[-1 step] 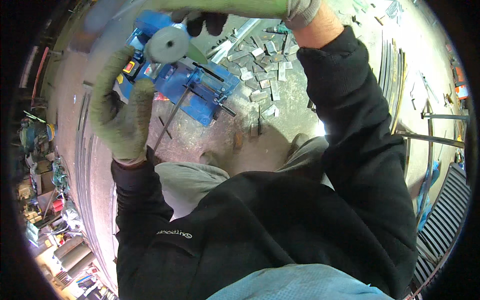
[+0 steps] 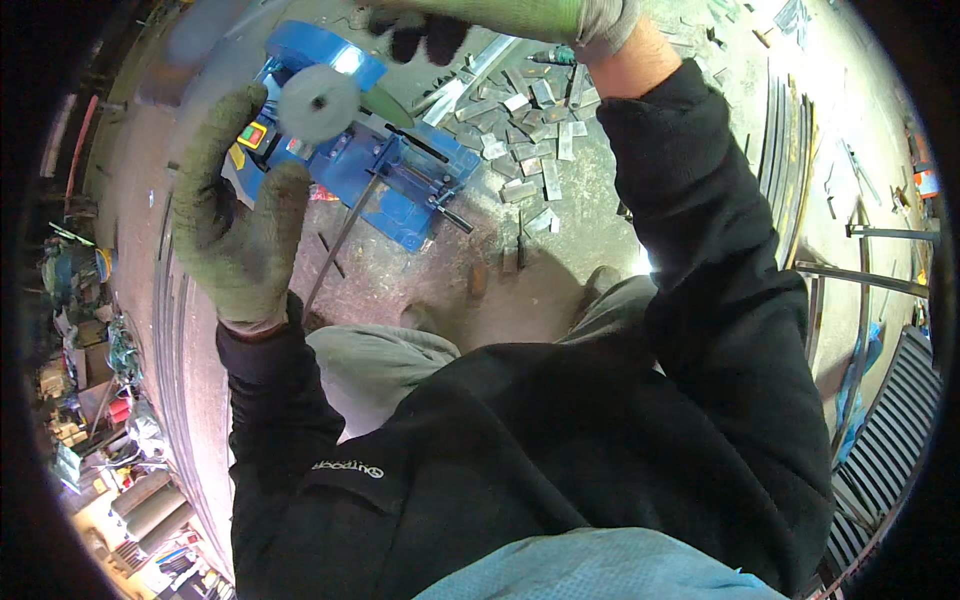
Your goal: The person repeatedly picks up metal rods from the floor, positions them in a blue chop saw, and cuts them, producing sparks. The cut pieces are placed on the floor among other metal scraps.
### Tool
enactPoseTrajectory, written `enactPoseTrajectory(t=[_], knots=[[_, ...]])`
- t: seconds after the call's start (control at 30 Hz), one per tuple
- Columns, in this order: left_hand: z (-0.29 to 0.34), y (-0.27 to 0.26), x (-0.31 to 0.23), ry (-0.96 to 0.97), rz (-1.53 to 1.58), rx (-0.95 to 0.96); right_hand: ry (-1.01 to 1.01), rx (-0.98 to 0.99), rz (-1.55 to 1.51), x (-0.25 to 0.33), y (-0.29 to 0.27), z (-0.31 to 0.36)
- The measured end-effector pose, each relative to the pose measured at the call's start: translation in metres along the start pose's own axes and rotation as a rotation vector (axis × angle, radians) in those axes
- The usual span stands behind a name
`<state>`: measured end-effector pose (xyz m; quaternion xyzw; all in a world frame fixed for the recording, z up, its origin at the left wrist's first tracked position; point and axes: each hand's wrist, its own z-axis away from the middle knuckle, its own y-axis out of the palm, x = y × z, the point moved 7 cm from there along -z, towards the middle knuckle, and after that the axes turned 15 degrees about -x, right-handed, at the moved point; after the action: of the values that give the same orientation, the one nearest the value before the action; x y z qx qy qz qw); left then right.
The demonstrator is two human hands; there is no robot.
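Note:
In a green glove, my left hand [image 2: 235, 215] is raised at the left, its fingers curved and its thumb apart. Just right of its fingertips is a grey round disc [image 2: 345, 104] with a dark centre hole; what supports it cannot be made out. Behind the disc sits a blue chop saw [image 2: 370, 205] with a blue guard [image 2: 325, 48] and a vice. A long metal bar [image 2: 342, 240] runs from the vice toward me. My right hand [image 2: 490, 14], also gloved, reaches across the top edge with dark fingers curled; what they grip is out of sight.
Many short cut metal pieces [image 2: 520, 140] lie scattered right of the saw, near a green power tool [image 2: 553, 56]. Long metal bars [image 2: 785, 150] lie along the right, others [image 2: 170, 350] along the left. Metal stands and a slatted grey panel [image 2: 890, 420] are at the far right.
The disc has shifted a little left and down in the picture. My left hand has moved slightly left. My right hand has moved slightly too, its fingers still curled.

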<state>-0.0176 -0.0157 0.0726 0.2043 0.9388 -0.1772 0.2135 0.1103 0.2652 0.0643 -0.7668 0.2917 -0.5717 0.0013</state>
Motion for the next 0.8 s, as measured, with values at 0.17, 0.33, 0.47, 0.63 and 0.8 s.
enactPoseTrajectory(t=[0.17,0.33,0.47,0.63,0.8], knots=[[-0.006,0.051,0.007,-0.211,0.252,0.100,0.143,-0.310,0.288,-0.257,-0.041,0.032],[-0.016,0.047,0.023,-0.082,0.135,0.027,0.485,-0.286,0.457,-0.452,-0.028,0.076],[-0.019,0.060,0.004,0.245,0.094,0.069,0.531,-0.079,0.617,-0.526,0.010,0.068],[-0.015,0.070,0.000,0.105,0.011,-0.080,0.380,-0.043,0.635,-0.572,0.062,0.026],[-0.014,0.083,0.017,0.078,0.314,-0.134,0.244,0.010,0.649,-0.609,0.131,-0.037]])
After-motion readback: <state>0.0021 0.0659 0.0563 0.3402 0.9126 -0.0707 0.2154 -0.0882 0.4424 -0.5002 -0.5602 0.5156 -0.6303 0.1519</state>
